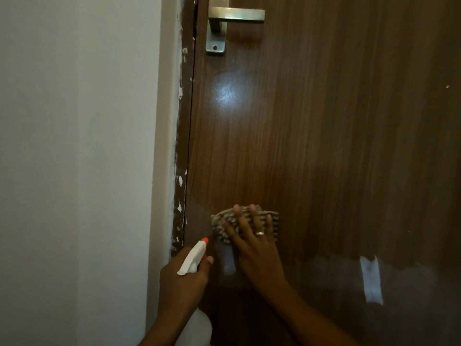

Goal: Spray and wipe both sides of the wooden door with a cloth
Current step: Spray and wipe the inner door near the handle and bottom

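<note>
The dark brown wooden door (324,133) fills the right of the view and stands closed in its frame. My right hand (257,248) presses a striped cloth (225,227) flat against the door, fingers spread and straight, a ring on one finger. My left hand (182,280) grips a white spray bottle (193,258) with an orange nozzle tip, pointed up and right toward the door. The bottle's body is mostly hidden below my hand.
A metal lever handle (234,17) sits near the top of the door. A paint-flecked door frame (182,146) and a white wall (74,146) lie to the left. A glossy patch (371,280) shows low on the door.
</note>
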The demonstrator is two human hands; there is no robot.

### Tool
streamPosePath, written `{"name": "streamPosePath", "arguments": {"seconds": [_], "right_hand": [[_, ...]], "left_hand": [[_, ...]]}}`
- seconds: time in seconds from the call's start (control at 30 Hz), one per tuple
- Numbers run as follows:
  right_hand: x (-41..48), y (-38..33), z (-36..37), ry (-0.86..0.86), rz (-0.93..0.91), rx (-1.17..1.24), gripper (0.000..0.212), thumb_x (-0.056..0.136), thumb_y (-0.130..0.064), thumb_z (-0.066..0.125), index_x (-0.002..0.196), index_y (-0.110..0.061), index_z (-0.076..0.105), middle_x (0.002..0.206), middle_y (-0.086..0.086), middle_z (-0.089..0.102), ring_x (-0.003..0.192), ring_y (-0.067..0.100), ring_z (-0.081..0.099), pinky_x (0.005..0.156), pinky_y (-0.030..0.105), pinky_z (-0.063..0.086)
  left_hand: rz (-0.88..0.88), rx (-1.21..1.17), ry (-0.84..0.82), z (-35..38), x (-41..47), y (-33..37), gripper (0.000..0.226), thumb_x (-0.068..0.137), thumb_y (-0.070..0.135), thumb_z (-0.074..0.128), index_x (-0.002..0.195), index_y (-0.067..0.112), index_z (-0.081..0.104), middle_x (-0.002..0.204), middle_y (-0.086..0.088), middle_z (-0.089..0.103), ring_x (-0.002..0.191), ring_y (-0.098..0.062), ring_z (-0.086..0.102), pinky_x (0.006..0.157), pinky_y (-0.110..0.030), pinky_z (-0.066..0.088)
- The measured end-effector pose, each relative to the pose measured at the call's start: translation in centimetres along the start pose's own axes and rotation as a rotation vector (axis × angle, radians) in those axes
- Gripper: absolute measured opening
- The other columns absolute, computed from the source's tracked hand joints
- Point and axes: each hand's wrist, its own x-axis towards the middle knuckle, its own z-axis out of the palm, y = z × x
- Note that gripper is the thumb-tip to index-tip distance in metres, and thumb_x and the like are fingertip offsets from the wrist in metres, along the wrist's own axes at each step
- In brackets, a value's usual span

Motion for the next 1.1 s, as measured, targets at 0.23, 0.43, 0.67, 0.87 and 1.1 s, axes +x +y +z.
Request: {"name": "streamPosePath", "arguments": {"seconds": [0.23,0.43,0.67,0.87,1.1], "right_hand": [[-4.6,2.4,0.0,0.008,-0.012,-0.051,0.076,0.084,-0.034,0.051,0.156,-0.035,0.025,0.166,0.006,0.015,0.152,0.037,0.006,0.117,0.062,0.013],[7.3,-4.7,-1.7,0.049,0.177,0.100,0.064,0.094,-0.043,0.035,0.157,-0.032,0.025,0.166,0.008,0.013,0.152,0.040,0.005,0.119,0.061,-0.003],[-4.4,-8.2,4.6,-0.144,-0.355,-0.001,0.084,0.073,-0.039,0.078,0.147,-0.032,0.038,0.161,0.004,0.021,0.150,0.033,0.014,0.118,0.061,0.017],[-8.5,-3.3,2.4,-0.111,0.031,-0.016,0.085,0.081,-0.035,0.071,0.155,-0.036,0.029,0.167,0.005,0.009,0.153,0.035,0.003,0.119,0.062,0.007],[-2.2,-9.7,3.2,-0.113,-0.036,0.168,0.069,0.091,-0.037,0.053,0.154,-0.034,0.024,0.166,0.005,0.012,0.153,0.036,-0.001,0.118,0.066,0.011]], "left_hand": [[0.020,0.089,0.037,-1.4,0.7,-0.5,0.051,0.081,0.023,0.072,0.127,0.008,0.055,0.121,-0.015,0.062,0.104,-0.029,0.060,0.084,-0.029,0.048],[0.076,0.090,0.065,-1.9,0.9,-0.7,0.043,0.082,0.023,0.072,0.121,0.011,0.059,0.102,0.000,0.059,0.091,-0.015,0.057,0.066,-0.015,0.042],[0.103,0.000,0.002,-2.3,0.0,-0.7,0.030,0.086,0.021,0.068,0.116,0.022,0.065,0.112,0.008,0.067,0.090,-0.005,0.061,0.085,-0.027,0.050],[0.068,0.054,0.007,-2.2,-0.5,-1.4,0.053,0.083,0.023,0.070,0.131,0.012,0.052,0.127,-0.012,0.060,0.108,-0.026,0.059,0.086,-0.035,0.051],[0.094,0.057,0.010,-1.9,-0.3,-1.5,0.046,0.084,0.024,0.070,0.126,0.014,0.057,0.117,-0.008,0.064,0.098,-0.020,0.060,0.087,-0.033,0.051]]}}
